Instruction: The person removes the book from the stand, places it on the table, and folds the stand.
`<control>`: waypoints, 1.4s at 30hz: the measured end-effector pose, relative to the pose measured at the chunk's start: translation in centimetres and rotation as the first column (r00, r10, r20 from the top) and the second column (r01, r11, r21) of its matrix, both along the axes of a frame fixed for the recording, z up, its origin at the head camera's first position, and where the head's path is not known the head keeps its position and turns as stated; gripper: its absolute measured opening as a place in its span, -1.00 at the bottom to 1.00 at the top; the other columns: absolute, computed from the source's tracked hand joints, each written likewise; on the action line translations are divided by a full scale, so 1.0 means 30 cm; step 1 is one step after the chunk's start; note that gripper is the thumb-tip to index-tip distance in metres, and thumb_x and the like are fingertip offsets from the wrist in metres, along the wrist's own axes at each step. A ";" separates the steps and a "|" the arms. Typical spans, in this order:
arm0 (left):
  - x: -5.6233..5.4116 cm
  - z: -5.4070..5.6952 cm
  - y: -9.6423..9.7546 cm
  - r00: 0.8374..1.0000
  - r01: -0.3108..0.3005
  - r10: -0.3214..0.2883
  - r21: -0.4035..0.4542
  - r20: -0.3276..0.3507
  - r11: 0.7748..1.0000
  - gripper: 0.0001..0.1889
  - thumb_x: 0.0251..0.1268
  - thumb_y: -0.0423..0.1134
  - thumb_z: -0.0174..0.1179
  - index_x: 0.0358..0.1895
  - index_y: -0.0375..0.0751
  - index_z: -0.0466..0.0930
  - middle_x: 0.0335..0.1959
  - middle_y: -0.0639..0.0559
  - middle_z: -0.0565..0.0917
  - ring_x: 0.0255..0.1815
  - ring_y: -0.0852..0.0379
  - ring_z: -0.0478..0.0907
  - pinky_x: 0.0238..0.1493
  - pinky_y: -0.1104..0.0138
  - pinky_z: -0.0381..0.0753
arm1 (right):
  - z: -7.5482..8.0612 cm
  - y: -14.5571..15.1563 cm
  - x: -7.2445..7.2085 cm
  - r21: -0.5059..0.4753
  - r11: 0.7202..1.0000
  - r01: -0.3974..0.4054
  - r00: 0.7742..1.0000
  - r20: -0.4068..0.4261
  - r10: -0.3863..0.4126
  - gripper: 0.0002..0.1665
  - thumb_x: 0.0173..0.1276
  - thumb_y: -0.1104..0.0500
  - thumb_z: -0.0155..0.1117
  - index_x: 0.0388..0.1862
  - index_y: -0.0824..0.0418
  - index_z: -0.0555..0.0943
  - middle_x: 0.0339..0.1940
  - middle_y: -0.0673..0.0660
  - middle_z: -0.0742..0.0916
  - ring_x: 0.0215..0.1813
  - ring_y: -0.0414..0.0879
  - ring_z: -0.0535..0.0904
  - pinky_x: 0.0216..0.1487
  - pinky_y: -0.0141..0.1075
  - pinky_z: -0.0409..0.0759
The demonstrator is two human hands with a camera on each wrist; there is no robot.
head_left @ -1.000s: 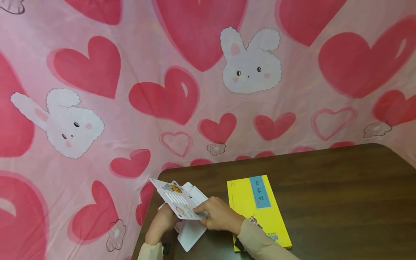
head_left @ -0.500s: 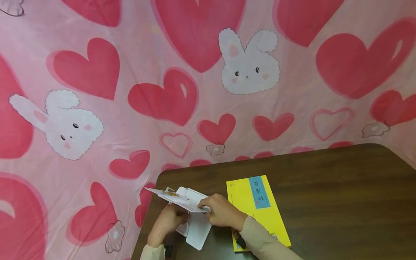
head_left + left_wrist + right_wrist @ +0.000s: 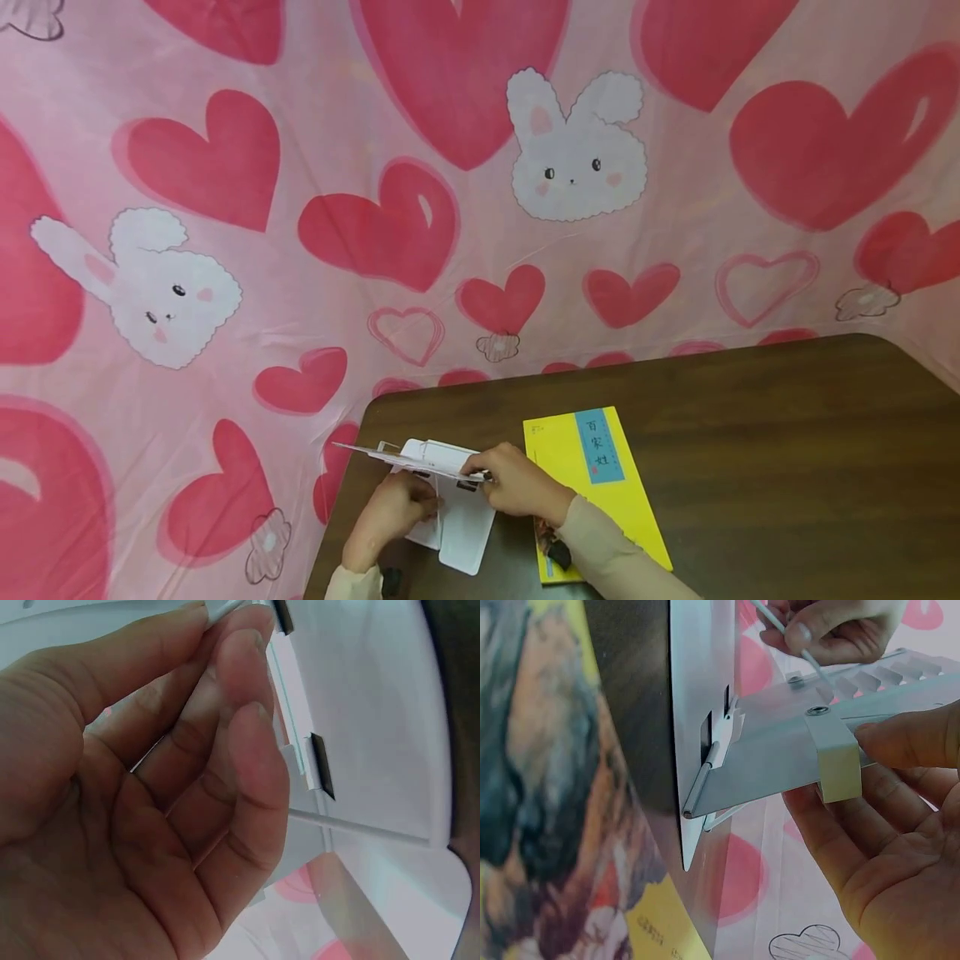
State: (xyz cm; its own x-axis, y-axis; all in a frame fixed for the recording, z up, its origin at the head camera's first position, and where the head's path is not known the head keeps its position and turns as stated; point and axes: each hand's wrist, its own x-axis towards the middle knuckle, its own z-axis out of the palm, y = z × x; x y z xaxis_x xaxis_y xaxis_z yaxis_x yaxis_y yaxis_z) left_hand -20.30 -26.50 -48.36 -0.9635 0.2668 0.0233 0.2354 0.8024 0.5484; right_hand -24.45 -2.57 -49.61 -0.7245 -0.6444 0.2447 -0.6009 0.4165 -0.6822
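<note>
White folding stand (image 3: 468, 529) located near left edge of counter (image 3: 750, 442). Left hand (image 3: 397, 504): fingers pinching a thin white rod (image 3: 817, 668). Right hand (image 3: 519, 483): fingers gripping the stand's angled panel (image 3: 769, 765). Yellow book (image 3: 566, 467) on counter, right of stand.

A white folding book stand (image 3: 467, 529) sits unfolded at the left end of the desk (image 3: 750, 467), slotted panel (image 3: 757, 761) raised from the plate (image 3: 697, 697) below; right fingers (image 3: 817, 834) grip the panel's edge, left fingers (image 3: 255, 765) pinch a thin rod (image 3: 812, 661).
</note>
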 end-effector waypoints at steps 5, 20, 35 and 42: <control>-0.002 0.012 -0.008 0.999 0.029 -0.029 0.006 0.031 1.000 -0.79 0.23 -0.26 0.45 -0.58 -0.11 0.78 -0.68 0.16 0.69 -0.63 0.44 0.41 -0.55 0.45 0.39 | -0.002 0.009 -0.013 -0.033 0.999 -0.004 1.000 0.029 0.005 -0.63 0.30 0.45 0.26 0.01 0.19 0.80 -0.06 0.06 0.86 -0.19 -0.20 0.69 -0.04 -0.38 0.69; -0.007 0.028 -0.011 0.992 0.019 -0.024 0.042 0.125 0.999 -0.85 0.28 -0.27 0.44 -0.46 -0.20 0.82 -0.57 0.10 0.76 -0.56 0.33 0.56 -0.49 0.42 0.47 | -0.010 0.030 -0.058 -0.110 0.992 0.057 0.992 0.114 -0.044 -0.58 0.43 0.33 0.28 0.23 0.19 0.72 0.14 0.12 0.83 -0.18 -0.18 0.67 -0.03 -0.35 0.70; -0.004 -0.019 0.039 0.996 -0.088 0.089 -0.043 0.027 0.995 -0.89 0.23 -0.26 0.47 -0.44 -0.15 0.83 -0.59 0.14 0.72 -0.55 0.32 0.42 -0.49 0.43 0.39 | -0.010 0.034 -0.056 -0.138 0.989 0.054 0.982 0.186 -0.028 -0.59 0.46 0.29 0.28 0.25 0.19 0.71 0.19 0.13 0.81 -0.20 -0.23 0.68 -0.12 -0.50 0.65; -0.003 -0.029 0.068 0.995 -0.101 0.099 -0.101 -0.017 0.990 -0.91 0.08 -0.32 0.50 -0.50 -0.14 0.77 -0.59 0.14 0.69 -0.54 0.27 0.43 -0.47 0.37 0.39 | -0.009 0.031 -0.059 -0.126 0.991 0.054 0.982 0.189 -0.030 -0.57 0.45 0.28 0.28 0.28 0.19 0.70 0.22 0.14 0.79 -0.37 -0.24 0.63 -0.32 -0.47 0.61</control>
State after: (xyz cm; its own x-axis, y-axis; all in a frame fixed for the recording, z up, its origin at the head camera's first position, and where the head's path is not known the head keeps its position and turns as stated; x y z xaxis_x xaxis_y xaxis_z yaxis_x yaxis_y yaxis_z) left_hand -20.39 -24.47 -49.23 -0.9853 0.1706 0.0128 0.1573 0.8737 0.4603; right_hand -26.21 -1.63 -49.89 -0.7909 -0.5841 0.1825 -0.4421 0.3391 -0.8304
